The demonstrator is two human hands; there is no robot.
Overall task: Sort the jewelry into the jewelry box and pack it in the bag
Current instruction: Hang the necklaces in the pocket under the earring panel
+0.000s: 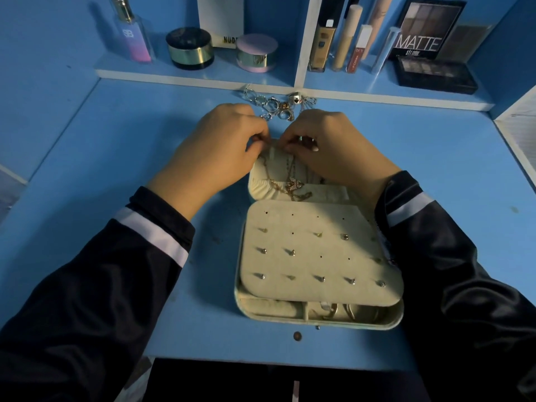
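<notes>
Sleeves (101,285), dark with a white band near each cuff, reaching in from both lower corners, the right one hiding the right side of the box (290,322). Box open at mid-desk, cream inside, near half under a padded panel (304,245) dotted with stud earrings (322,279); lid (261,190) laid back on the far side. Left hand (223,146) and right hand (336,146) meeting over the lid's far edge, fingertips almost touching, covering that edge. Left fingers curled, tips pressed to the thumb, pinching at the lid's edge; object between them too small to tell. Right fingers likewise curled, pinching the upper end of the necklace (293,185), gold chain and pendant lying down the lid's gathered pocket. Just beyond the hands, loose pile of rings (278,107), silver and gold, touching one another at the shelf's foot. On the shelf (203,79), right to left: two eyeshadow palettes (426,30), slim tubes (348,39), foundation bottle (320,39), pink jar (256,52), black jar (190,47), perfume bottle (132,33). Small brown disc (297,335) just before the box's front. Desk (87,169) blue and scuffed, walls blue, white edging on shelf and divider
</notes>
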